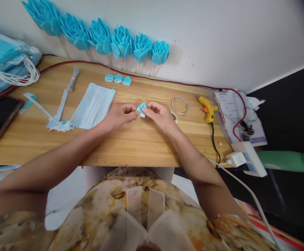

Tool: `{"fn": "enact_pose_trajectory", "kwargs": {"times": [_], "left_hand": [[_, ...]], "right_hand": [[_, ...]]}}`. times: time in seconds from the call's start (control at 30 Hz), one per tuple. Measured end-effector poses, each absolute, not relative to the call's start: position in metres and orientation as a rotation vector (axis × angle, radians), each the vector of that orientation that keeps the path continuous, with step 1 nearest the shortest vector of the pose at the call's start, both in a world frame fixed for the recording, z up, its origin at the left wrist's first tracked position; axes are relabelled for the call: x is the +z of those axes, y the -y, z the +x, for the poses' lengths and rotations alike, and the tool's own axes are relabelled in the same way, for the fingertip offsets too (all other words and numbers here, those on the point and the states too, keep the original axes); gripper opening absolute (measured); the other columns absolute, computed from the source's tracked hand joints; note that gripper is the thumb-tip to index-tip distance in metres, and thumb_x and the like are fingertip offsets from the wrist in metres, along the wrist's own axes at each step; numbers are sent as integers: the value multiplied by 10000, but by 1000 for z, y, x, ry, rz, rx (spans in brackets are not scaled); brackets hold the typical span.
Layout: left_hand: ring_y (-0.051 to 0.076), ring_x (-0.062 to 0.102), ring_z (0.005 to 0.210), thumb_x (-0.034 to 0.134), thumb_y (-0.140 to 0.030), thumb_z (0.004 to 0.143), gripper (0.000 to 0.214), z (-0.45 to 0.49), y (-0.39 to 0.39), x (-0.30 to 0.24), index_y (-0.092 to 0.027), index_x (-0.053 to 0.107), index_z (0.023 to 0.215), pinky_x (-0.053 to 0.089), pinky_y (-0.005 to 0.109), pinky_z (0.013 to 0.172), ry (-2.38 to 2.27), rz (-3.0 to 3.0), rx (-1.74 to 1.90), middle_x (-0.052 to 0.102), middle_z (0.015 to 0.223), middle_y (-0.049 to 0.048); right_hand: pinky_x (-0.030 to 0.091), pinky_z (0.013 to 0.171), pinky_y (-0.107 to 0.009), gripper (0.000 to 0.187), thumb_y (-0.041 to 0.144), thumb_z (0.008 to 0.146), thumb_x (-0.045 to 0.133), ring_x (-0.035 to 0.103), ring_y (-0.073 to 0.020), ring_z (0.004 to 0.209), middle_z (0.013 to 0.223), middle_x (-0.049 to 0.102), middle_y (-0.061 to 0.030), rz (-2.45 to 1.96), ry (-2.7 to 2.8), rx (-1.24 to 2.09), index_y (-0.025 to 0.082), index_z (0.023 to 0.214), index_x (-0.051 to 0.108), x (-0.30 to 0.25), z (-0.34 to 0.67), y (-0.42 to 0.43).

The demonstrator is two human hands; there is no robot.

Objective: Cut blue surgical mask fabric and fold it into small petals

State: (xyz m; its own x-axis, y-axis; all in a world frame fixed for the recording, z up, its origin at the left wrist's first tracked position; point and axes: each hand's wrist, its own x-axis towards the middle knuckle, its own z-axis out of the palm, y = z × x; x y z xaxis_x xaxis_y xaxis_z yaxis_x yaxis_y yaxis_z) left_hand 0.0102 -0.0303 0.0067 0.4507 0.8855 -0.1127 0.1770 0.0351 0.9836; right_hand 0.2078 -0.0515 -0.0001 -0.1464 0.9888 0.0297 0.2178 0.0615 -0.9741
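Observation:
Between my two hands, just above the wooden table (pixel 131 146), is a small folded piece of blue and white mask fabric (pixel 141 109). My left hand (pixel 124 113) pinches its left side between thumb and finger. The thumb and fingers of my right hand (pixel 157 113) are closed on its right side. Left of my hands lies a flat blue face mask (pixel 94 104), partly behind my left hand. Three small folded blue petals (pixel 118 78) sit in a row farther back. A roll of tape (pixel 174 117) is partly hidden behind my right hand.
Several blue fabric flowers (pixel 122 42) on sticks lean against the wall. A bag of masks (pixel 8 62), cut strips (pixel 61 108) and a phone (pixel 0 118) lie left. Rightward are a ring of tape (pixel 180 105), a yellow glue gun (pixel 208 108) and a power strip (pixel 251 162).

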Motion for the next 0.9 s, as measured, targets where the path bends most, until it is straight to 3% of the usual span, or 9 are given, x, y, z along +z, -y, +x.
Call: {"fn": "enact_pose_trajectory", "kwargs": {"times": [0.33,0.63,0.9], "left_hand": [[91,532,539,687,-264,830,199,8,23,0,-174,600,675,443,213,543,-1021,1311,918,648,634,3],[83,530,544,667,-228,856,210,10,26,1,-166,609,664,436,203,544,-1008,1328,887,632,629,-4],[83,525,548,659,-213,865,215,11,28,5,-166,617,659,434,204,553,-1039,1327,846,630,626,-2]], "right_hand": [[425,677,-318,138,287,895,644,630,-177,714,801,756,-33,-1758,1837,421,220,814,733,12,264,34],[401,734,-328,302,283,1010,518,698,-229,920,1051,809,-82,-1826,2191,445,195,965,802,6,230,41],[339,661,-303,257,339,977,581,653,-197,802,919,797,-47,-1861,2110,517,215,914,797,3,223,41]]}}
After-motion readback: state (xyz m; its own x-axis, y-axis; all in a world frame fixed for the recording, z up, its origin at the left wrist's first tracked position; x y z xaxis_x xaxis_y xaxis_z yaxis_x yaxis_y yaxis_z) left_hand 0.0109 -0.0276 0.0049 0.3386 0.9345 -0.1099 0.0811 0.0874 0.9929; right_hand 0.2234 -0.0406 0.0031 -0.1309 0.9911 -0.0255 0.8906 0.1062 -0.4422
